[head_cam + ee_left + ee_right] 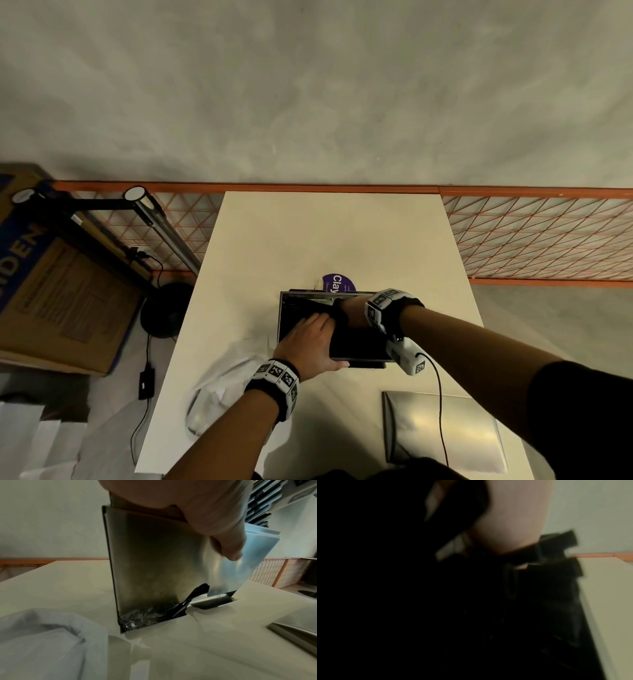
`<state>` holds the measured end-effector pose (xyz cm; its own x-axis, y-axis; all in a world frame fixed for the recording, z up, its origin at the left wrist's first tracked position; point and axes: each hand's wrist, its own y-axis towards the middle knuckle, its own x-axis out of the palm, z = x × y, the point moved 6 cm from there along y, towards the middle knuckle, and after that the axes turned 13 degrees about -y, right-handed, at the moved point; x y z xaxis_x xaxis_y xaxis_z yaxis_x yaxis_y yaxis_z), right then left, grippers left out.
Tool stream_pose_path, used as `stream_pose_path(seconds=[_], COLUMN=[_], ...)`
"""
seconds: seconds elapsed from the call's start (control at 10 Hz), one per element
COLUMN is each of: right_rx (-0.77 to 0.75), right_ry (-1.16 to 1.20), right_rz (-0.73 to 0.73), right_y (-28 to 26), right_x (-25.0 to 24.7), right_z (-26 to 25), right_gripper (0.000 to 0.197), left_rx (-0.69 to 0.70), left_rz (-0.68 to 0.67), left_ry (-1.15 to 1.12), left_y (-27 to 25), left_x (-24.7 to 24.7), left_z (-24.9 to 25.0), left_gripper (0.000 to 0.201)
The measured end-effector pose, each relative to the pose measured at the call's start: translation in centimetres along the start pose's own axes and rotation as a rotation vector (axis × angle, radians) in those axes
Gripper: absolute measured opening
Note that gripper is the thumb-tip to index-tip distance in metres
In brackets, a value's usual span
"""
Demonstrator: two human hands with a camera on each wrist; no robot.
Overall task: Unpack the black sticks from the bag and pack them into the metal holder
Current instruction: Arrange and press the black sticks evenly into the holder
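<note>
Head view: left hand (313, 346) grips the upright holder (291, 308) on the tabletop (308, 240); right hand (346, 310) reaches inside, its grip hidden. Sticks (192, 599) show at the bottom slot. Best to keep the holder steady and lower sticks straight.

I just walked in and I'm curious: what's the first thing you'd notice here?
The shiny metal holder standing upright in the middle of the white table, with both hands on it: the left hand grips its near wall and the right hand reaches down inside. Next, the crumpled clear plastic bag lying at the table's left edge, beside the left wrist.
</note>
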<state>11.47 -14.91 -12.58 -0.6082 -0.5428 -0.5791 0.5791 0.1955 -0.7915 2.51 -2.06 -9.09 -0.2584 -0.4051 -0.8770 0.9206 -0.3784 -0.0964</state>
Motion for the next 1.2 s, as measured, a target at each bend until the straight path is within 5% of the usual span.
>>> stream_pose_path(seconds=[0.1, 0.2, 0.3, 0.6, 0.9, 1.2], right_rx=[0.038, -0.289, -0.270, -0.293, -0.302, -0.204], right_ry=[0.071, -0.034, -0.024, -0.166, -0.133, -0.200], right_rz=[-0.037, 0.199, 0.258, 0.280, 0.186, 0.139], right_y=[-2.0, -4.0, -5.4, -5.4, -3.9, -4.0], right_x=[-0.9, -3.7, -6.1, -8.2, -9.4, -8.8], right_z=[0.5, -1.6, -1.9, -1.9, 0.7, 3.7], right_gripper=[0.019, 0.039, 0.049, 0.029, 0.037, 0.042], left_rx=[-0.008, -0.019, -0.042, -0.096, -0.074, 0.095], left_rz=[-0.011, -0.008, 0.007, -0.004, -0.037, 0.204], left_ry=[-0.023, -0.093, -0.188, -0.187, -0.253, -0.145], left_y=[-0.3, 0.1, 0.5, 1.1, 2.2, 2.2], left_x=[0.2, -0.1, -0.8, -0.9, -1.9, -3.3], left_z=[-0.1, -0.3, -0.4, -0.9, -0.6, 0.0], left_gripper=[0.087, 0.087, 0.087, 0.085, 0.092, 0.083])
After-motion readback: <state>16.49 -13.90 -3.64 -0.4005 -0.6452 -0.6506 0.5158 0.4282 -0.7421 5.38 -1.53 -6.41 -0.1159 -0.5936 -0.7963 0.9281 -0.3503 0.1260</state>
